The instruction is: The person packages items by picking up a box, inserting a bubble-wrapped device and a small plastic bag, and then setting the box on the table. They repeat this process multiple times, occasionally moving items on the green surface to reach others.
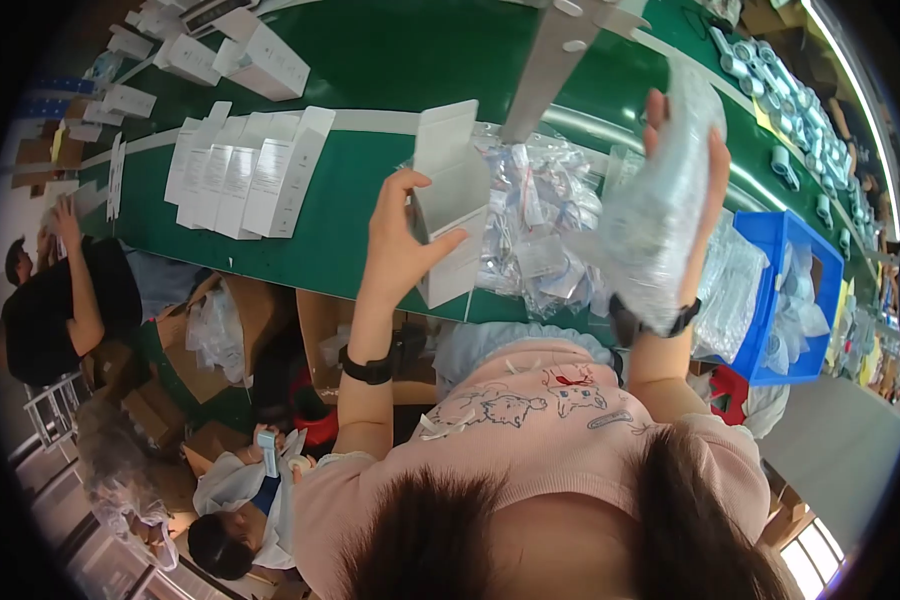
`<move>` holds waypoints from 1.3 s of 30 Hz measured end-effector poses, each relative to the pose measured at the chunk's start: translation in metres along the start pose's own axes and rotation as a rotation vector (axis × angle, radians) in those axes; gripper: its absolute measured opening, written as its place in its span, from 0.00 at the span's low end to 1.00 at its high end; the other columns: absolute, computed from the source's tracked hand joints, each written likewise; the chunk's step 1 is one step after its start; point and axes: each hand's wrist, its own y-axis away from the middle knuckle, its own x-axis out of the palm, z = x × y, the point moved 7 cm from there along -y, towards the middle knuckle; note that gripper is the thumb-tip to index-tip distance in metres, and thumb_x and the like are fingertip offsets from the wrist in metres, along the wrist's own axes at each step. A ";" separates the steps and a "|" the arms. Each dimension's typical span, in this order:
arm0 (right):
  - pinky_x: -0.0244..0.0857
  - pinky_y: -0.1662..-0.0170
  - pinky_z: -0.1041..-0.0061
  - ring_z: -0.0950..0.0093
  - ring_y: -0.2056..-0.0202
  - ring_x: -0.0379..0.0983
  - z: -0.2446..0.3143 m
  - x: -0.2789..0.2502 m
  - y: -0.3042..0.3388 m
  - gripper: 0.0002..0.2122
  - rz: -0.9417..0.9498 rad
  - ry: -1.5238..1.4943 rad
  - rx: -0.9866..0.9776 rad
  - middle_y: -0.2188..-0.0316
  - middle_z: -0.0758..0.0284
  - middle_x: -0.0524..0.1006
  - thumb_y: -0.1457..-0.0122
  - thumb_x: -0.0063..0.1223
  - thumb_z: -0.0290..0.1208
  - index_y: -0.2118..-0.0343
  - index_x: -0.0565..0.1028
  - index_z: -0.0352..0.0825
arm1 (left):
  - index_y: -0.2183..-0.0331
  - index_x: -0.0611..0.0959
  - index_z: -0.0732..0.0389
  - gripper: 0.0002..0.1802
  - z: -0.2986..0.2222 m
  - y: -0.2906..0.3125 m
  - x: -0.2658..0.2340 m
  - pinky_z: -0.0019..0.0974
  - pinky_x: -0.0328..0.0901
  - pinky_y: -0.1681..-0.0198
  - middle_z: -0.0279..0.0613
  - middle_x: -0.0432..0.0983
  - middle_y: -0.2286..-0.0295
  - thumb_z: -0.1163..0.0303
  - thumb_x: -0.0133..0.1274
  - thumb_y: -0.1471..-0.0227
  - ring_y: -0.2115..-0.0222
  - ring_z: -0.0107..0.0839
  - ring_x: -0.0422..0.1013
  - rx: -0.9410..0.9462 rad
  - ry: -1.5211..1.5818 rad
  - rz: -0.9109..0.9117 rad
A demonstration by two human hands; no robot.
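Observation:
My left hand grips an upright white cardboard box, its thumb at the near side and fingers at the left edge. The box has its top flap raised. Held up to the right of it is a bulky package in clear bubble wrap, with my right hand wrapped around its right side. What lies inside the wrap is too blurred to make out. Between my hands, a heap of small clear plastic bags with white contents lies on the green table.
Several white boxes stand in a row at the left. A metal post rises beyond the bags. At the right, a blue crate holds wrapped pieces, beside more bubble-wrapped packages. Co-workers are at the far left and lower left.

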 end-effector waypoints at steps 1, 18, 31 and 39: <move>0.57 0.54 0.82 0.77 0.57 0.62 -0.004 0.012 0.004 0.19 0.064 -0.130 0.042 0.58 0.63 0.67 0.46 0.45 0.29 0.52 0.61 0.31 | 0.56 0.58 0.59 0.39 -0.009 -0.001 0.008 0.37 0.62 0.59 0.52 0.61 0.57 0.72 0.63 0.69 0.57 0.39 0.63 -0.020 0.058 -0.027; 0.54 0.50 0.67 0.60 0.54 0.61 -0.066 0.070 0.039 0.13 0.627 1.404 -0.865 0.56 0.61 0.66 0.55 0.52 0.22 0.63 0.71 0.35 | 0.66 0.56 0.59 0.35 -0.035 0.012 0.037 0.43 0.56 0.54 0.59 0.57 0.55 0.77 0.63 0.71 0.57 0.48 0.60 0.375 0.099 -0.470; 0.57 0.53 0.66 0.70 0.58 0.64 -0.270 0.026 -0.011 0.14 1.375 1.635 -0.540 0.66 0.68 0.72 0.59 0.50 0.22 0.65 0.74 0.39 | 0.65 0.58 0.59 0.33 0.051 0.043 -0.037 0.38 0.55 0.53 0.54 0.59 0.57 0.77 0.63 0.71 0.57 0.42 0.60 0.168 0.147 -0.510; 0.57 0.55 0.64 0.68 0.58 0.65 -0.240 0.021 -0.023 0.07 1.063 1.886 -0.506 0.68 0.71 0.71 0.61 0.54 0.24 0.76 0.71 0.35 | 0.67 0.74 0.63 0.20 0.029 0.039 -0.054 0.38 0.60 0.61 0.49 0.64 0.64 0.74 0.60 0.67 0.64 0.43 0.64 -0.093 -0.227 -0.335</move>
